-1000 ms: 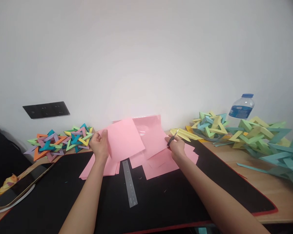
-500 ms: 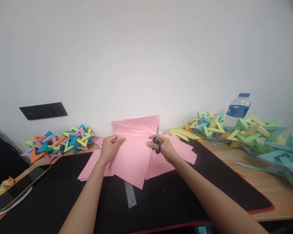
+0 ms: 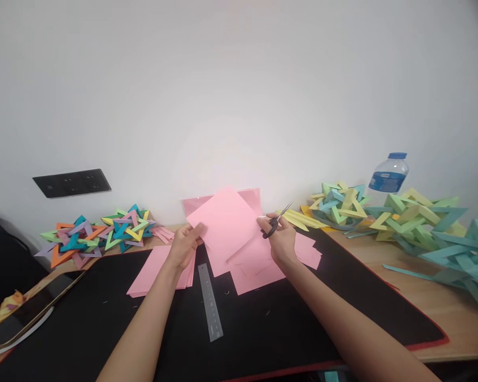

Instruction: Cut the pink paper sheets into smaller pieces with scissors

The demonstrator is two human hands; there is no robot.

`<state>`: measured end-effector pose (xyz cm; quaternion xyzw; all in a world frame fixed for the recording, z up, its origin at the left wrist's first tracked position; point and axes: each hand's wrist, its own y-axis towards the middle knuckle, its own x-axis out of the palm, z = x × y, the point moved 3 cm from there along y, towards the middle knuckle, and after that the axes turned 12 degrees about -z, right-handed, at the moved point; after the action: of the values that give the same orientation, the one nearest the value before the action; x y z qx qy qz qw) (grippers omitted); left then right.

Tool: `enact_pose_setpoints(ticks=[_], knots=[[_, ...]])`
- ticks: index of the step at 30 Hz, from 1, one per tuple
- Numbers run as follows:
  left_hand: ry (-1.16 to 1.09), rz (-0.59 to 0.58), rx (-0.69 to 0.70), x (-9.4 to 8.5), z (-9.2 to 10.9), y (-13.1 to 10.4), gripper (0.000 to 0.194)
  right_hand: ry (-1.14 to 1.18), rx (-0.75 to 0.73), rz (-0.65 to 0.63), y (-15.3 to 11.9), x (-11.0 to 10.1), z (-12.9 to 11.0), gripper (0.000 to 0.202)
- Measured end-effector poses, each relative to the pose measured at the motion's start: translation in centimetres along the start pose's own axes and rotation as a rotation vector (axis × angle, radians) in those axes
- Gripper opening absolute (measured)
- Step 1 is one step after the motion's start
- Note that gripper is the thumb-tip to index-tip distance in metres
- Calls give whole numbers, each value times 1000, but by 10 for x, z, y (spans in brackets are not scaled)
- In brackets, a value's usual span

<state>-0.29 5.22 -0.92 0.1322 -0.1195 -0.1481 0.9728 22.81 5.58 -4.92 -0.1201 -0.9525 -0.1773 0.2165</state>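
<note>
A pink sheet of paper [image 3: 225, 220] is held up, turned with one corner toward the wall. My left hand [image 3: 184, 245] pinches its left side between thumb and fingers. In my right hand [image 3: 282, 241] are black-handled scissors [image 3: 271, 227], blades pointing up and to the right. That hand's fingertips are close to the sheet's right corner; whether they grip it I cannot tell. Beneath lie more pink sheets [image 3: 258, 270] on a black mat [image 3: 255, 329]. A pink paper stack [image 3: 153, 270] is left of a metal ruler [image 3: 210, 302].
Colourful folded-paper stars [image 3: 75, 239] stand at the left, below a black socket panel [image 3: 71, 183]. A phone [image 3: 27, 313] lies near the left edge. Yellow strips [image 3: 302, 218], green-blue paper models [image 3: 418, 217] and a plastic bottle [image 3: 389, 172] are at the right.
The held sheet has turned and risen away from me, uncovering the ruler. My right hand has shifted right, and the scissors now tilt rightward instead of standing upright.
</note>
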Motion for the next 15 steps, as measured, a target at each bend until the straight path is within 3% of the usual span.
enact_pose_setpoints(ticks=[3, 6, 11, 15], knots=[[81, -23, -58, 8, -11, -1, 42, 16, -28, -4, -2, 2, -2, 44], [110, 57, -50, 6, -13, 0, 42, -1, -15, -75, -5, 7, -3, 41], [110, 163, 86, -7, 5, 1, 34, 60, 87, -247, -7, 13, -2, 39], [120, 100, 84, -12, 16, -1, 28, -50, 137, -434, -10, 18, 0, 34]])
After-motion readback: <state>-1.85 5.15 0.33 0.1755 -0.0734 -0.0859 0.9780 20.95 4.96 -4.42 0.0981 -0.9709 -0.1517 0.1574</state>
